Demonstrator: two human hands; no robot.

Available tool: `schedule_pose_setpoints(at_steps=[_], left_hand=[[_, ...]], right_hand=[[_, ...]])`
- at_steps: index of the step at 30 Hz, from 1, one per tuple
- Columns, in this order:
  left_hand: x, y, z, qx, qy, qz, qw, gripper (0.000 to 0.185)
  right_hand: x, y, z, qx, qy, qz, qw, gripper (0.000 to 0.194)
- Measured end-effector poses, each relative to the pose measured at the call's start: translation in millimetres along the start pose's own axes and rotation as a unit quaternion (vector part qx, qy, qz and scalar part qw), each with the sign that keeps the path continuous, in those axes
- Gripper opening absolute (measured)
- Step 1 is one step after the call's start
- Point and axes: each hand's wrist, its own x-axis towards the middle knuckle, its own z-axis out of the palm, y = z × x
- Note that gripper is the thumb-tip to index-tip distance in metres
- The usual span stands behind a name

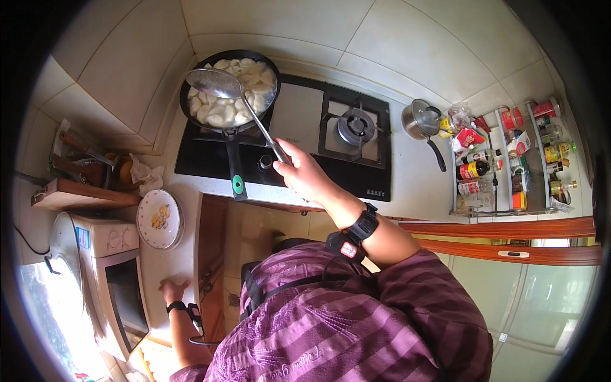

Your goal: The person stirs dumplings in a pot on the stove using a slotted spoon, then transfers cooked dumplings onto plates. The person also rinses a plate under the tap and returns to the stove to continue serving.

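Note:
My right hand [303,173] grips the handle of a metal skimmer ladle [215,83], whose broad bowl is held over the left part of a black frying pan [232,139]. In the pan, many pale dumplings [229,113] lie in whitish liquid. The pan sits on the left burner of a black gas hob [305,164], its handle towards me. My left hand [173,289] rests on the white counter at the left, near the microwave, with nothing visible in it; its fingers are partly spread. Above it stands a white patterned bowl [145,220] with small yellowish pieces inside.
The right burner [356,126] holds no pot. A small lidded saucepan [411,121] stands right of the hob, beside a metal rack [501,162] of sauce bottles and packets. At the left are a microwave oven [125,296] and a wooden board [86,193] below utensils.

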Motion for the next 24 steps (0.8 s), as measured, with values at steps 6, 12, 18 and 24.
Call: schedule_pose_setpoints(at_steps=[6, 12, 18, 24], left_hand=[[9.4, -11.5, 5.2, -0.002, -0.008, 0.006, 1.0, 0.136], [-3.4, 4.1, 13.8, 0.044, 0.052, -0.017, 0.998, 0.131], [-10.9, 14.2, 5.2, 0.064, 0.055, -0.037, 0.996, 0.133], [-36.3, 34.9, -16.1, 0.017, 0.053, -0.064, 0.996, 0.131]], right_hand=[[-4.4, 9.1, -0.6, 0.004, 0.018, 0.007, 1.0, 0.054], [-6.6, -1.8, 7.2, 0.019, 0.006, 0.016, 1.0, 0.054], [-4.1, -1.4, 9.7, 0.012, 0.035, 0.008, 0.999, 0.053], [-1.3, -4.1, 11.4, 0.02, 0.029, -0.015, 0.999, 0.054]])
